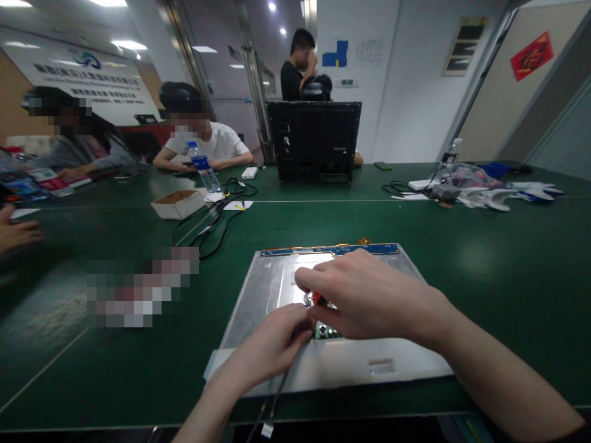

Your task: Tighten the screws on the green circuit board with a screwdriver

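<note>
A silver metal display panel [249,320] lies flat on the table in front of me, with a narrow blue circuit strip [295,251] along its far edge. Over the panel's middle, my right hand [355,295] is closed round a red-handled screwdriver [318,299]; its tip is hidden. My left hand [281,338] is beside it, fingertips pinched together at the left edge of a small green circuit board [327,331]. What those fingers hold, if anything, is covered. A thin dark cable with a white connector [267,429] hangs from near the left hand over the panel's near edge.
A black monitor housing [316,141] stands upright at the back. Left of centre are a small open box [178,205], a water bottle [203,167] and black cables [221,237]. Bags and gloves [489,191] lie at the far right. Other people sit and stand around the table.
</note>
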`<state>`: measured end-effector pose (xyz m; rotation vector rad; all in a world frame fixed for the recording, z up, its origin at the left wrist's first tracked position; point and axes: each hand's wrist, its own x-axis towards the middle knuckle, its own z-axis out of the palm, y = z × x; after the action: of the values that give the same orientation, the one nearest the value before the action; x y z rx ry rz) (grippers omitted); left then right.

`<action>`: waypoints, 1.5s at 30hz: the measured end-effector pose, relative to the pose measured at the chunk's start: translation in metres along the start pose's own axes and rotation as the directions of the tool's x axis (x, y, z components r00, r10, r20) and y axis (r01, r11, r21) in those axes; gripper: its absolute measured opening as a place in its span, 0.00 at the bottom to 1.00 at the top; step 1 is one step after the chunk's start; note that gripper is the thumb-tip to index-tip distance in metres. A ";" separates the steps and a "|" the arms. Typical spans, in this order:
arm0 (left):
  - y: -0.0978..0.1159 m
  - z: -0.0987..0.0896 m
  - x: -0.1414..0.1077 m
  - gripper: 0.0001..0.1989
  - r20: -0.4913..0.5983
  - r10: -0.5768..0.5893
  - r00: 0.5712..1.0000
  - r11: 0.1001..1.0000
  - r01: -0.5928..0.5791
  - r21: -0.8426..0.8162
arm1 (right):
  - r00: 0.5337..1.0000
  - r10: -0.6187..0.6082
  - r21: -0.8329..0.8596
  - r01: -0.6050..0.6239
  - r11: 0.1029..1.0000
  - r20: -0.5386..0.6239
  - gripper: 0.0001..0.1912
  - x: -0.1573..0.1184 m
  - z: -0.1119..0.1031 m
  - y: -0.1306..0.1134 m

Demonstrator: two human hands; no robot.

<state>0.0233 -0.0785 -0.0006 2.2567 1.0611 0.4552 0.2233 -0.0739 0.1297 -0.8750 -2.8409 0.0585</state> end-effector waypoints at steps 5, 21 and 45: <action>0.003 -0.002 0.001 0.07 -0.018 0.033 0.999 0.999 -0.034 -0.021 | 1.000 -0.006 -0.041 0.005 0.999 -0.010 0.07 0.001 0.001 -0.001; 0.002 -0.001 0.001 0.06 -0.039 0.042 0.998 0.999 -0.043 -0.005 | 0.999 -0.010 -0.055 0.008 0.998 -0.039 0.05 0.000 0.003 -0.002; 0.000 0.000 0.001 0.06 -0.007 0.000 1.000 1.000 0.000 0.017 | 0.998 -0.033 0.046 0.031 0.998 0.053 0.07 -0.003 -0.003 0.002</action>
<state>0.0238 -0.0777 -0.0007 2.2713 1.0716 0.4561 0.2270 -0.0737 0.1323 -0.8310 -2.8905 0.1434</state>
